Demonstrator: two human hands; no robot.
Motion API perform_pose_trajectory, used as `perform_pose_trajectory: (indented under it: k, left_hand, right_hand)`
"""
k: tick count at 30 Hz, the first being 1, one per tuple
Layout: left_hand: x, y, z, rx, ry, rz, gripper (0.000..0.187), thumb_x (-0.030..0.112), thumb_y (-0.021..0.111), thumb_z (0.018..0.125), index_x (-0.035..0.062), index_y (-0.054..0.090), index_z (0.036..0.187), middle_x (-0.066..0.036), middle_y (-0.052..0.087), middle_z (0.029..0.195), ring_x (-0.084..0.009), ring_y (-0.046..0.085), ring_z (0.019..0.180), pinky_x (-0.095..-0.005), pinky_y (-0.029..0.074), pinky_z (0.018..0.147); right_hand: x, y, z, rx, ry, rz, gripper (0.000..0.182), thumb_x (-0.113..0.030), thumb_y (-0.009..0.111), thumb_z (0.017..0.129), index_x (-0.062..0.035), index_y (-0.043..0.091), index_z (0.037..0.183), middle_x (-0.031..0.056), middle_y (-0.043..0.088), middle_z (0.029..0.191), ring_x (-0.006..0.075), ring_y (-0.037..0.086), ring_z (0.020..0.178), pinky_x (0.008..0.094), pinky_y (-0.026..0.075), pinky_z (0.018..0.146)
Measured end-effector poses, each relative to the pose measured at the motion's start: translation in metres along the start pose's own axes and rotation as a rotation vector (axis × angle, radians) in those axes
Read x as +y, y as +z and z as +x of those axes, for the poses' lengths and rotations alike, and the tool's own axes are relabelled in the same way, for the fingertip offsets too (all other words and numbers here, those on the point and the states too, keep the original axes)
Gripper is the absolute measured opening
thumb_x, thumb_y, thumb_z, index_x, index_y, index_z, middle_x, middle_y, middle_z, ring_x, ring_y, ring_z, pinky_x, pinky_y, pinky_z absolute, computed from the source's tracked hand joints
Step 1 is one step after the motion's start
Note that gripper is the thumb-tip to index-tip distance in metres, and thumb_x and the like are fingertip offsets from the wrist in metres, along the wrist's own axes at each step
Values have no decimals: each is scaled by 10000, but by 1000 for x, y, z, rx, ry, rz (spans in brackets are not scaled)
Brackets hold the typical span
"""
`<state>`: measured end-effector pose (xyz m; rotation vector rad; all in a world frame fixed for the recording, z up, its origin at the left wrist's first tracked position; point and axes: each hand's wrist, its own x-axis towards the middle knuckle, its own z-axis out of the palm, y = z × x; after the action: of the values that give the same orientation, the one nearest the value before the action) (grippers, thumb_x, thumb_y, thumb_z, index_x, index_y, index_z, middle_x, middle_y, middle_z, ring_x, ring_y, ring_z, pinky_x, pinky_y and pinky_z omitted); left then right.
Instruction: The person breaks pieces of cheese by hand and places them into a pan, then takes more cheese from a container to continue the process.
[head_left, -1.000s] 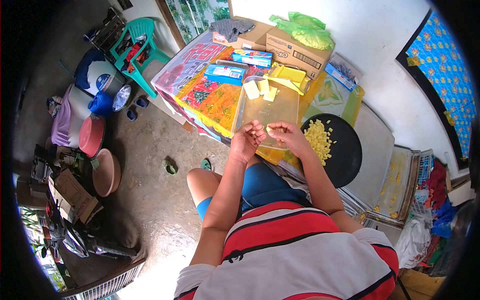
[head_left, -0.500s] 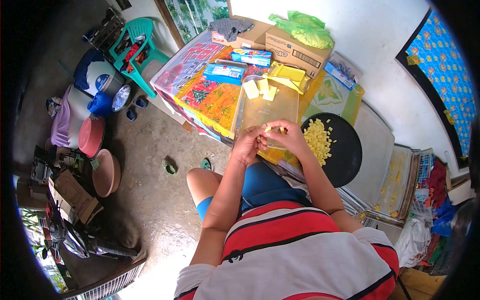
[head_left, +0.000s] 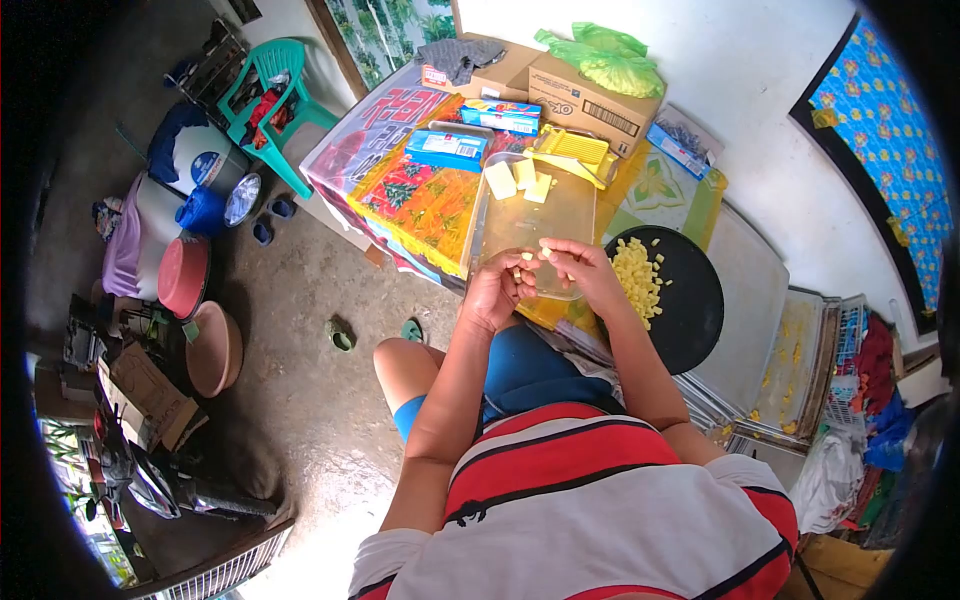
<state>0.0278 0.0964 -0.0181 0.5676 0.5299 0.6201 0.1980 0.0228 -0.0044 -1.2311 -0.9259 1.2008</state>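
Note:
My left hand (head_left: 498, 290) is closed on small pale yellow pieces that look like cheese, over the near end of a clear plastic tray (head_left: 520, 228). Close beside it, my right hand (head_left: 585, 272) pinches another small cheese piece (head_left: 545, 252) between thumb and fingertip. Larger flat cheese slabs (head_left: 501, 181) lie at the tray's far end. To the right, many small cheese cubes (head_left: 636, 275) are heaped on the left side of a round black pan (head_left: 695, 310). Behind the tray rests a yellow plastic tool with a ridged face (head_left: 575, 152).
Blue boxes (head_left: 447, 149) and cardboard cartons (head_left: 580, 103) stand at the table's back, with a green plastic bag (head_left: 605, 58) on top. Metal trays (head_left: 740, 285) are on the right. A green chair (head_left: 275, 100), basins (head_left: 213, 347) and slippers (head_left: 341, 334) are on the left.
My hands have moved slightly apart. The right fingers have lifted a little and now show a small cheese piece at their tips.

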Motion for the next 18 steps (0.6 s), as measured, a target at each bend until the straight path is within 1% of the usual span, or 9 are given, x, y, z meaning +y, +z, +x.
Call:
perform_pose_trajectory:
  k: [4, 5, 8, 11, 14, 16, 17, 18]
  left_hand:
    - [-9, 3, 8, 16, -26, -5, 252, 151, 516, 879, -17, 577, 1056, -101, 629, 958, -169, 608, 733, -304, 529, 701]
    - [-13, 4, 12, 3, -40, 7, 258, 161, 512, 888, -12, 572, 1070, -95, 625, 958, -176, 610, 757, -311, 527, 724]
    - [-25, 16, 27, -32, -80, 40, 267, 189, 501, 913, 3, 562, 1095, -78, 611, 951, -191, 608, 821, -332, 522, 779]
    - [-42, 34, 47, -52, -114, 65, 256, 219, 488, 936, 21, 568, 1078, -63, 591, 939, -195, 596, 862, -350, 513, 808]
    - [-59, 59, 67, -99, -170, 101, 273, 278, 470, 956, 47, 572, 1062, -54, 573, 941, -192, 583, 879, -354, 499, 826]
    - [-69, 79, 79, -157, -212, 140, 303, 332, 462, 965, 65, 560, 1068, -50, 561, 946, -187, 573, 884, -345, 487, 833]
    - [-75, 89, 87, -151, -215, 193, 364, 377, 454, 960, 61, 537, 1121, -69, 556, 1015, -200, 551, 957, -358, 454, 878]
    - [-84, 97, 96, -144, -217, 246, 431, 423, 446, 955, 58, 515, 1173, -88, 550, 1083, -214, 530, 1030, -372, 422, 923]
  right_hand:
    - [3, -9, -4, 25, -23, 46, 251, -137, 627, 873, -2, 644, 1084, -4, 632, 854, 51, 476, 597, 204, 400, 557]
    - [4, -12, -5, 32, -34, 55, 240, -132, 629, 870, -3, 646, 1072, -9, 624, 836, 50, 475, 596, 203, 400, 556]
    - [5, -28, -9, 137, -53, -37, 211, -172, 651, 859, -26, 660, 1012, -13, 610, 822, 47, 504, 657, 201, 407, 579]
    - [13, -65, -6, 327, -214, -303, 197, -179, 655, 845, -20, 662, 961, 23, 641, 819, 96, 553, 679, 243, 455, 631]
    - [14, -109, -10, 530, -271, -644, 197, -167, 661, 820, -26, 670, 958, 70, 666, 816, 146, 598, 714, 279, 481, 692]
    - [15, -129, -16, 599, -152, -685, 207, -169, 655, 806, -37, 676, 965, 90, 673, 821, 165, 617, 736, 290, 485, 712]
    - [15, -138, -18, 632, -91, -706, 213, -169, 653, 799, -43, 680, 969, 99, 677, 824, 175, 627, 748, 295, 487, 722]
    - [21, -148, -18, 645, -47, -726, 251, -174, 627, 800, -56, 682, 1014, 98, 678, 832, 187, 645, 772, 297, 493, 721]
